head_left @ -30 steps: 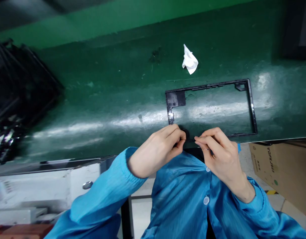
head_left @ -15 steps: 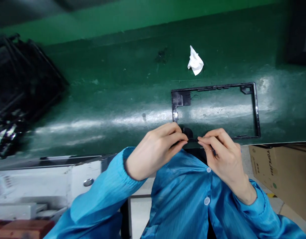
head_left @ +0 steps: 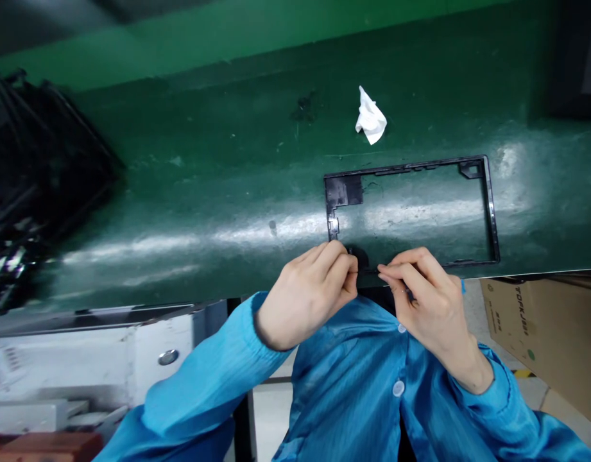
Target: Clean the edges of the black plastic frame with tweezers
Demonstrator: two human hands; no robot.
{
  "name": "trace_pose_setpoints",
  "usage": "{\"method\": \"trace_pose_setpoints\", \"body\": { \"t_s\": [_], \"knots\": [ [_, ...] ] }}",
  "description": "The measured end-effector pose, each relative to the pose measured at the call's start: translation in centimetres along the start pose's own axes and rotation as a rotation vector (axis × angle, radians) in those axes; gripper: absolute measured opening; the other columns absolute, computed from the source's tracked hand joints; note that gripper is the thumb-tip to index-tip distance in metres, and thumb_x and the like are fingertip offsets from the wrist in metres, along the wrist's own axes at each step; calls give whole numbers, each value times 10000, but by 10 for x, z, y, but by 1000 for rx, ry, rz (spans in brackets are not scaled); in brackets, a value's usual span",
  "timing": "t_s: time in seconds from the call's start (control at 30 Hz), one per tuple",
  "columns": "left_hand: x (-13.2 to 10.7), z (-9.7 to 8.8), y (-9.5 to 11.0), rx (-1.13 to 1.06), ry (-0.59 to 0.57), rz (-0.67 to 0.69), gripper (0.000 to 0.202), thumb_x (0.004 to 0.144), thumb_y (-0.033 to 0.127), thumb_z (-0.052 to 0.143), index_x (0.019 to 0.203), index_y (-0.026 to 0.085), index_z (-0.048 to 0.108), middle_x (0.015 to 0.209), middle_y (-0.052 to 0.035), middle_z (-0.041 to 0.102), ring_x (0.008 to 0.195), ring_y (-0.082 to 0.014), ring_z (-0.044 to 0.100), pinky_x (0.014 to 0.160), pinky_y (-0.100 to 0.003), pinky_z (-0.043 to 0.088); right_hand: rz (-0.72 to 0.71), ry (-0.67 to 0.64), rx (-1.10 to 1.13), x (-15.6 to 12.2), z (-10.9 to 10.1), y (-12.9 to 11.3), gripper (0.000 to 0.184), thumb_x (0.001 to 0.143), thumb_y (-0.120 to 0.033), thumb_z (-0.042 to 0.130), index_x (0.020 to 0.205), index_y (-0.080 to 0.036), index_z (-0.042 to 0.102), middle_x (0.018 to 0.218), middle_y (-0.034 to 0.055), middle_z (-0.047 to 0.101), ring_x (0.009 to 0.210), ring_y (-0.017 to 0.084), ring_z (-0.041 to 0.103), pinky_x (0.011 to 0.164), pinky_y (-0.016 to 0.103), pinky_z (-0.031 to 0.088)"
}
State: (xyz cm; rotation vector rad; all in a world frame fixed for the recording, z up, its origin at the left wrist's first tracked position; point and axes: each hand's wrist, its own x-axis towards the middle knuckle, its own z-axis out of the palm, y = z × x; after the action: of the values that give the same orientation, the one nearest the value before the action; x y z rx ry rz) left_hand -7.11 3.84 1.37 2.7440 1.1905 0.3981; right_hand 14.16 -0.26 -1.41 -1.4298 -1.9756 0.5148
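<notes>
A thin black rectangular plastic frame (head_left: 491, 212) lies flat on the green work surface, its near long side along the edge close to my body. Fingers curled together, my left hand (head_left: 312, 289) grips the frame near its near left corner; the fingertips are partly hidden. My right hand (head_left: 427, 295) pinches the same near side a little further right, thumb against forefinger. A dark rounded tab (head_left: 359, 258) of the frame shows between the hands. At the frame's far left corner is a flat black plate (head_left: 348, 190).
Beyond the frame lies a crumpled white tissue (head_left: 371, 117), with small dark scraps (head_left: 303, 108) to its left. A pile of black plastic parts (head_left: 45, 154) fills the left of the green bench (head_left: 203, 167). A cardboard box (head_left: 550, 340) stands below the bench at right.
My left fingers have curled in tighter and drawn slightly left, away from the right hand. The right hand keeps its pinch. The whole view has shifted slightly.
</notes>
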Motion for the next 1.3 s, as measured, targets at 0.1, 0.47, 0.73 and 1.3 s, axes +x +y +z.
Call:
{"method": "trace_pose_setpoints", "body": {
  "t_s": [0.1, 0.47, 0.73, 1.3],
  "knots": [
    [-4, -2, -6, -94, -15, -52, 125, 995, 99, 519, 932, 141, 619, 872, -35, 655, 706, -139, 634, 631, -254, 531, 7, 0, 3, 0, 0, 0, 132, 995, -77, 647, 1006, -179, 729, 986, 22, 697, 777, 117, 683, 614, 265, 483],
    [-9, -2, -13, -527, -105, -154, 141, 956, 56, 532, 995, 189, 553, 1035, -23, 663, 849, -96, 666, 737, -188, 521, -8, 10, -2, 1, 1, 0, 141, 989, -65, 639, 995, -179, 721, 975, 25, 695, 752, 114, 674, 603, 264, 475],
    [-7, -1, -14, -542, -163, -121, 138, 963, 71, 521, 1012, 198, 543, 1037, -12, 677, 772, -78, 649, 642, -168, 475, -2, 1, 7, -1, 1, 0, 148, 990, -59, 628, 990, -175, 719, 980, 28, 693, 766, 118, 681, 609, 263, 479],
    [-3, -22, -25, -519, -263, -54, 154, 1071, 144, 508, 1100, 179, 655, 1017, -44, 715, 874, -134, 704, 804, -229, 566, 0, 3, 11, -1, 0, 0, 159, 996, -59, 608, 974, -180, 708, 974, 31, 697, 753, 115, 673, 610, 259, 489]
  ]
}}
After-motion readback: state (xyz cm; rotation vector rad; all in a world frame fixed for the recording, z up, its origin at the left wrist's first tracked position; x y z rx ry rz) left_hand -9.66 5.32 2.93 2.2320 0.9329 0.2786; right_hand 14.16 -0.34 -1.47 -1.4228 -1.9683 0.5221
